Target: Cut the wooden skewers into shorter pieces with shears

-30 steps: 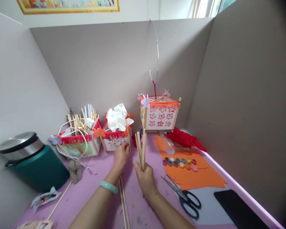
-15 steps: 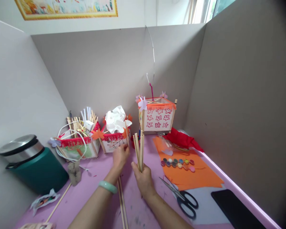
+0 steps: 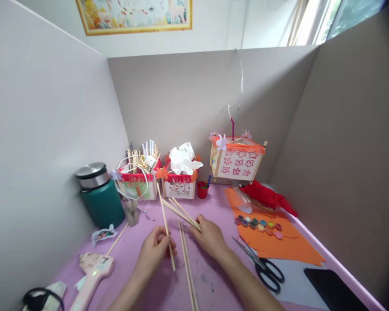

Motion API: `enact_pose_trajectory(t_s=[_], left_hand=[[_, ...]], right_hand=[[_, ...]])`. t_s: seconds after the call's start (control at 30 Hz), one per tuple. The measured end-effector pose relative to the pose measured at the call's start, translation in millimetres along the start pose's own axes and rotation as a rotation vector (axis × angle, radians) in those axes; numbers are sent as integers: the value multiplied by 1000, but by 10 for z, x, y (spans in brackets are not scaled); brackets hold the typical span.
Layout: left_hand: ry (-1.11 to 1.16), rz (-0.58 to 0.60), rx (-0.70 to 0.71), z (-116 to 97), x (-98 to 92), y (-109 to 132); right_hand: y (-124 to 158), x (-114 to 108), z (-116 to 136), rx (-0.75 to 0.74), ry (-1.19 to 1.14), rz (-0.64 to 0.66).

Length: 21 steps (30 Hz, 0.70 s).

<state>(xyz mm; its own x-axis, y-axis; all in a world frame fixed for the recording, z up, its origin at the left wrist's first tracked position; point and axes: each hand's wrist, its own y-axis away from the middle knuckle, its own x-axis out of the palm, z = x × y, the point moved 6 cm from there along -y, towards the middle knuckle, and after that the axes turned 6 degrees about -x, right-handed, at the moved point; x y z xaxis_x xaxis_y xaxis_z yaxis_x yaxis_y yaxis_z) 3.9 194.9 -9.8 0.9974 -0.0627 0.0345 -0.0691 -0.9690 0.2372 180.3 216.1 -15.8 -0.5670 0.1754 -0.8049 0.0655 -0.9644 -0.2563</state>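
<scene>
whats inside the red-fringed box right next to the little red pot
Crumpled white paper sticks out of the top of the box. Anything deeper is hidden by the paper and the front wall.

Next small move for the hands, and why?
I'd probably bring the single stick in the left hand over to the bundle of sticks in the right hand: the left holds just one, the right several, and the hands are close, with two long sticks between them.

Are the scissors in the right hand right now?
No, the right hand holds several wooden sticks, while the scissors lie apart from it, off to its right.
</scene>
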Motion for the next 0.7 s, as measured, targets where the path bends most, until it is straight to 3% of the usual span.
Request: enact_pose_trajectory(t_s=[0.07,0.17,0.33,0.5,0.7], left_hand=[[45,-11,-50,197,-66,67],[112,-35,-93,398,-91,97],[205,-31,-80,510,-29,101],[187,3,-157,654,95,100],[-231,-110,-96,703,55,95]], right_hand=[[-24,1,-19,8,200,85],[-134,-48,-72,14,295,105],[-398,-173,54,-66,389,78],[-636,-234,649,-257,326,42],[-1187,-310,1402,-411,226,-22]])
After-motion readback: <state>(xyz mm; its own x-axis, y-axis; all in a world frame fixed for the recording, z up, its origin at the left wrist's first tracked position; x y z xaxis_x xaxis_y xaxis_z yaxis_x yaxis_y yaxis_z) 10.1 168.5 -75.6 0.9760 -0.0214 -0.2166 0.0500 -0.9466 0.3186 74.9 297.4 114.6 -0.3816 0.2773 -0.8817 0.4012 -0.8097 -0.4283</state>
